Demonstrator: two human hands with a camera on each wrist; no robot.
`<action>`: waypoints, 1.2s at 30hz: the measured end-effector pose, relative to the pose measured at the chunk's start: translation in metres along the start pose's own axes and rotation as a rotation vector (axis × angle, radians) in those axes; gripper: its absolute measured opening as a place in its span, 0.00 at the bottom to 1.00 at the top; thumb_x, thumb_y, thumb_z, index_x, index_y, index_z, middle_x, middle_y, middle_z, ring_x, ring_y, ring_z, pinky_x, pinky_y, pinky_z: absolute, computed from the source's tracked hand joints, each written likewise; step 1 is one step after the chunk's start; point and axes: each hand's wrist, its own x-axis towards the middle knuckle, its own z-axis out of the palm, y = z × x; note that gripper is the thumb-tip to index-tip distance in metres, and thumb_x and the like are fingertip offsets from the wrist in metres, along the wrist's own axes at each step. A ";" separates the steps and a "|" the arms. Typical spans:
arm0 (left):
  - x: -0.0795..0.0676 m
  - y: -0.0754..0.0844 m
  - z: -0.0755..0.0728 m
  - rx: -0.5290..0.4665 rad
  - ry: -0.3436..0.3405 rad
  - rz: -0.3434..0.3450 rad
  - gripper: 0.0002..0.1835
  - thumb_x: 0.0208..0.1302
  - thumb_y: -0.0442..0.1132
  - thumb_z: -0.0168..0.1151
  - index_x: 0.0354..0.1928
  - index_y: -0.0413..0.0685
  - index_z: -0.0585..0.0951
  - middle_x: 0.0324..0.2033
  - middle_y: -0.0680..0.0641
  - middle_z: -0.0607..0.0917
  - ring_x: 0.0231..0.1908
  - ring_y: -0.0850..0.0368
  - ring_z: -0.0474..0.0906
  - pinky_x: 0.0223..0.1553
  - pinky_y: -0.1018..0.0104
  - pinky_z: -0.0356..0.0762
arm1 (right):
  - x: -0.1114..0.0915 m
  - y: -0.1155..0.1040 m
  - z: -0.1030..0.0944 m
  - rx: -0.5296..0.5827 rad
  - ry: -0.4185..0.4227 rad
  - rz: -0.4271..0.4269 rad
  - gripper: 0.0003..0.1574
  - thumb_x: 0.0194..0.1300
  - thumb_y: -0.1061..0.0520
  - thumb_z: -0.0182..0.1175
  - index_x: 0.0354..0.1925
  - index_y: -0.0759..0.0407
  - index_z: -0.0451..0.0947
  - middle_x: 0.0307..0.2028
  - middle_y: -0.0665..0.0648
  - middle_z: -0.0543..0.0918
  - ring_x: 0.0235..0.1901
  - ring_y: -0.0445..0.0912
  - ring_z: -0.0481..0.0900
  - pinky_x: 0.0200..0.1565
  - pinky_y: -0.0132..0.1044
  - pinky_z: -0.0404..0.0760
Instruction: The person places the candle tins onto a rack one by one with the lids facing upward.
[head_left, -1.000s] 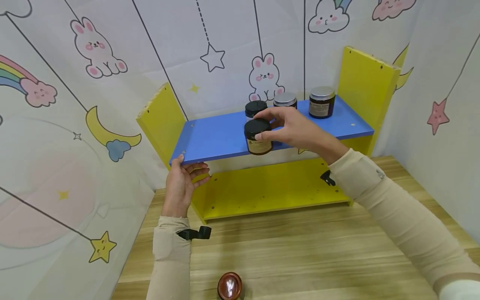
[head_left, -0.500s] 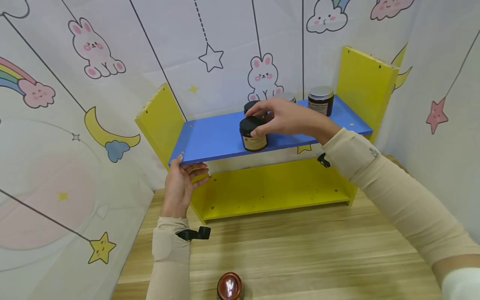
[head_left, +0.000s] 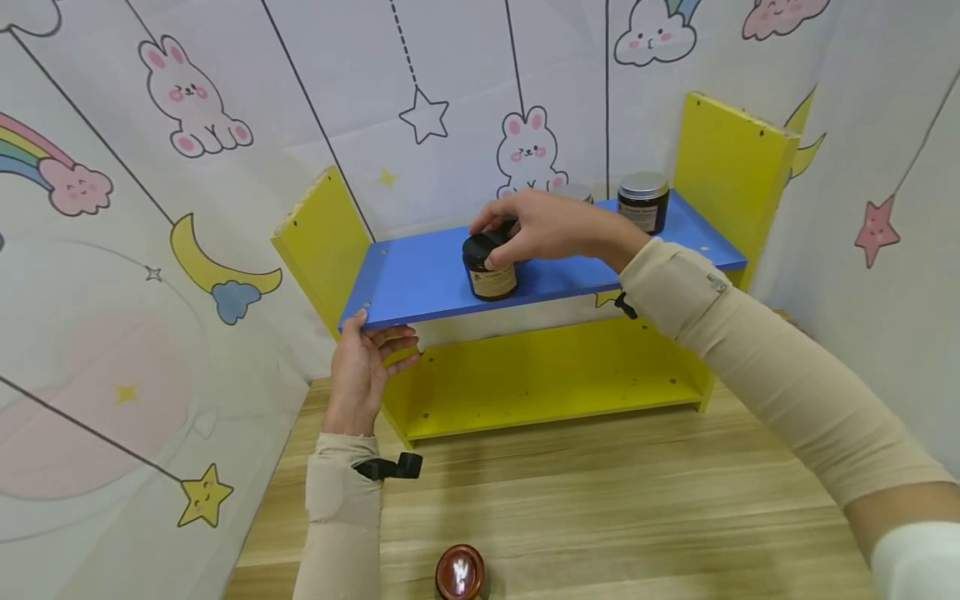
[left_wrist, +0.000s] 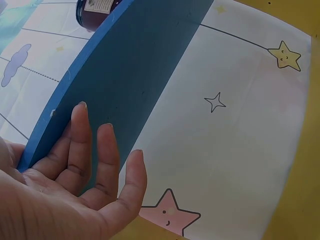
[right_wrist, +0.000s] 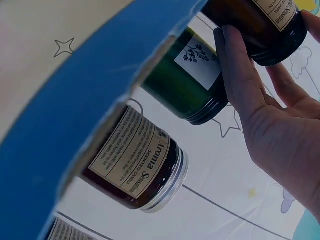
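My right hand (head_left: 543,223) holds an amber scented-candle jar (head_left: 492,282) by its black lid, with thumb and fingers around the lid. The jar is upright at the front of the blue shelf board (head_left: 420,275). Close behind the fingers in the right wrist view stands a green jar (right_wrist: 192,82) with a white label; my hand mostly hides it in the head view. At the board's left front corner, my left hand (head_left: 358,375) grips the edge, thumb on top and fingers below. The left wrist view shows those fingers (left_wrist: 107,160) loosely spread under the board.
Silver-lidded candle jars stand farther right on the board: one (head_left: 642,204) in plain sight, another (head_left: 573,192) partly behind my hand. Yellow side panels (head_left: 738,167) rise at both ends. Below lies a yellow bottom board (head_left: 525,383). A reddish-brown jar (head_left: 460,572) stands on the wooden table (head_left: 600,500).
My right hand has carried the amber jar leftward along the front of the blue board. The hand now covers more of the jar behind. My left hand has stayed put.
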 end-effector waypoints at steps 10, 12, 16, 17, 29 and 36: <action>0.001 -0.002 0.000 0.010 0.007 -0.007 0.27 0.82 0.53 0.31 0.68 0.46 0.68 0.33 0.51 0.87 0.39 0.52 0.83 0.50 0.51 0.81 | 0.013 -0.012 0.004 -0.139 -0.007 -0.017 0.31 0.65 0.50 0.65 0.65 0.50 0.76 0.62 0.54 0.76 0.58 0.49 0.73 0.60 0.45 0.74; 0.001 -0.002 0.000 0.010 0.007 -0.008 0.27 0.82 0.53 0.31 0.69 0.46 0.68 0.33 0.52 0.87 0.39 0.52 0.83 0.50 0.51 0.82 | 0.016 -0.015 0.005 -0.159 -0.011 -0.015 0.30 0.65 0.49 0.65 0.65 0.50 0.76 0.62 0.53 0.76 0.59 0.48 0.72 0.61 0.46 0.73; 0.001 -0.001 0.000 0.008 0.012 -0.006 0.28 0.82 0.54 0.31 0.69 0.45 0.69 0.33 0.51 0.87 0.38 0.53 0.83 0.50 0.51 0.82 | 0.021 -0.020 0.006 -0.178 -0.014 -0.005 0.30 0.66 0.49 0.64 0.65 0.51 0.76 0.63 0.54 0.76 0.61 0.48 0.71 0.63 0.46 0.72; 0.001 -0.001 0.000 0.008 0.012 -0.005 0.28 0.82 0.54 0.31 0.69 0.45 0.69 0.33 0.51 0.87 0.38 0.53 0.83 0.50 0.50 0.82 | 0.022 -0.022 0.006 -0.182 -0.017 -0.002 0.30 0.66 0.49 0.64 0.65 0.51 0.76 0.63 0.54 0.76 0.62 0.48 0.71 0.64 0.46 0.72; 0.001 -0.001 0.000 0.003 0.018 -0.003 0.28 0.82 0.53 0.32 0.72 0.45 0.65 0.32 0.51 0.87 0.37 0.53 0.84 0.49 0.50 0.82 | 0.045 -0.034 0.008 -0.267 -0.034 0.043 0.30 0.69 0.48 0.61 0.66 0.54 0.75 0.65 0.55 0.75 0.63 0.49 0.70 0.65 0.43 0.72; 0.000 -0.001 0.001 0.001 0.019 0.001 0.28 0.82 0.53 0.32 0.71 0.44 0.65 0.32 0.51 0.87 0.37 0.53 0.83 0.51 0.48 0.81 | 0.057 -0.040 0.008 -0.262 -0.043 0.107 0.32 0.71 0.50 0.59 0.70 0.56 0.72 0.67 0.58 0.74 0.61 0.49 0.72 0.62 0.41 0.75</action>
